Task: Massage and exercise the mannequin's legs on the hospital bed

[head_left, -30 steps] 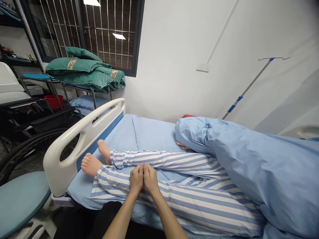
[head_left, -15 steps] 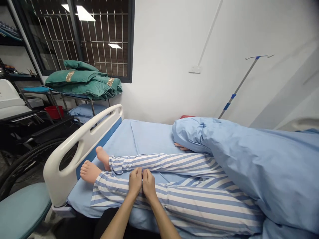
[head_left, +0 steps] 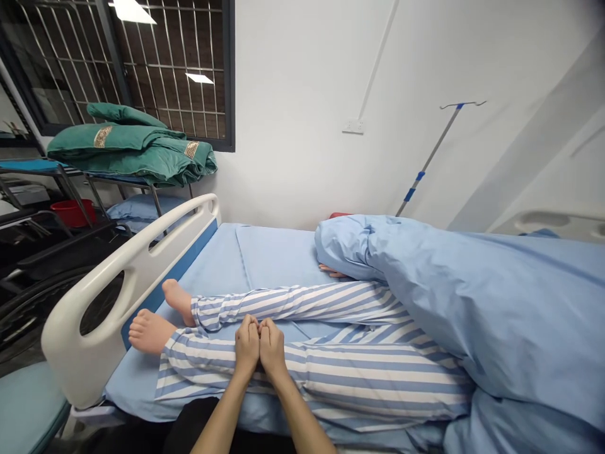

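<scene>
Lying along a smooth pale-blue bed sheet (head_left: pixel 278 258) near the curved white plastic footboard (head_left: pixel 70 369), a blue-and-white striped cotton trouser leg (head_left: pixel 378 378) is touched by the left hand (head_left: pixel 247 347) and right hand (head_left: pixel 273 348), whose fingers (head_left: pixel 250 329) are pressed together, tips meeting.

This is a hospital ward or care room, shown by:

1. A white-framed hospital bed (head_left: pixel 70 359) with pale blue sheets
2. A figure in blue-striped pyjamas (head_left: pixel 312 372)
3. A slim metal drip stand (head_left: pixel 428 161)
4. A teal-seated wheelchair (head_left: pixel 28 410)
</scene>
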The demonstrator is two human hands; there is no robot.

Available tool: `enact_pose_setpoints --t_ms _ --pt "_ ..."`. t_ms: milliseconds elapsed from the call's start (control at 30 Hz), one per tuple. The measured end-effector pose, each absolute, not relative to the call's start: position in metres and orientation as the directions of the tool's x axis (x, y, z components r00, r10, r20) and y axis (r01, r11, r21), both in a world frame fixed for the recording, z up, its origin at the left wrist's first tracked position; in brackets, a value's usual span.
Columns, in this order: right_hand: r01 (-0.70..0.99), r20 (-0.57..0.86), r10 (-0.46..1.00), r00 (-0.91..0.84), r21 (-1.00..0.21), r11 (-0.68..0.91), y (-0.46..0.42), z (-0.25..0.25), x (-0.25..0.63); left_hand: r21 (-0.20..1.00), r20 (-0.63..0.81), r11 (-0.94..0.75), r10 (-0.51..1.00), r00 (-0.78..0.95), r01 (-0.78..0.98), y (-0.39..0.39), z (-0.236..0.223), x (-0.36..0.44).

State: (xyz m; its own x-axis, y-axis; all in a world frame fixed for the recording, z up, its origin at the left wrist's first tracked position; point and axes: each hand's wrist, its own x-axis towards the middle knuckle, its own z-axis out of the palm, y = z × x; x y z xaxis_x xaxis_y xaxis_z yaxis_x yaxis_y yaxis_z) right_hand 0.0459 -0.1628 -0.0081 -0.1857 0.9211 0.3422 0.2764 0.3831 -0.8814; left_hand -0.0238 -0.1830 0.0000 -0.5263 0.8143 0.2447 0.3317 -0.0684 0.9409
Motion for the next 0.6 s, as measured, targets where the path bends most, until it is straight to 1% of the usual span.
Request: enact_pose_setpoints --t_ms 167,233,300,400,467,600 --pt "0.223 0.315 0.929 -0.195 -0.908 0.354 -0.161 -0.006 0.045 0.905 0.269 -0.033 0.816 -0.512 0.424 -0.184 0.002 -0.024" --pt "0.192 0.294 0.932 -0.210 -0.923 0.334 -0.159 0.001 0.046 0.886 0.277 -0.010 0.814 -0.511 0.463 -0.184 0.002 -0.024" --pt "0.187 0.304 0.923 -0.237 -0.918 0.350 -0.158 0.011 0.049 0.864 0.286 0.005 0.818 -0.498 0.504 -0.183 0.001 -0.024" --pt "0.212 0.347 0.893 -0.285 -0.886 0.412 -0.159 0.021 0.055 0.841 0.296 0.010 0.827 -0.477 0.541 -0.182 -0.001 -0.023" --pt "0.235 0.352 0.890 -0.291 -0.875 0.423 -0.159 0.019 0.058 0.833 0.303 0.001 0.835 -0.459 0.553 -0.182 -0.002 -0.023" --pt "0.333 0.348 0.908 -0.234 -0.849 0.411 -0.159 0.000 0.059 0.829 0.301 -0.010 0.850 -0.431 0.559 -0.183 -0.005 -0.023"
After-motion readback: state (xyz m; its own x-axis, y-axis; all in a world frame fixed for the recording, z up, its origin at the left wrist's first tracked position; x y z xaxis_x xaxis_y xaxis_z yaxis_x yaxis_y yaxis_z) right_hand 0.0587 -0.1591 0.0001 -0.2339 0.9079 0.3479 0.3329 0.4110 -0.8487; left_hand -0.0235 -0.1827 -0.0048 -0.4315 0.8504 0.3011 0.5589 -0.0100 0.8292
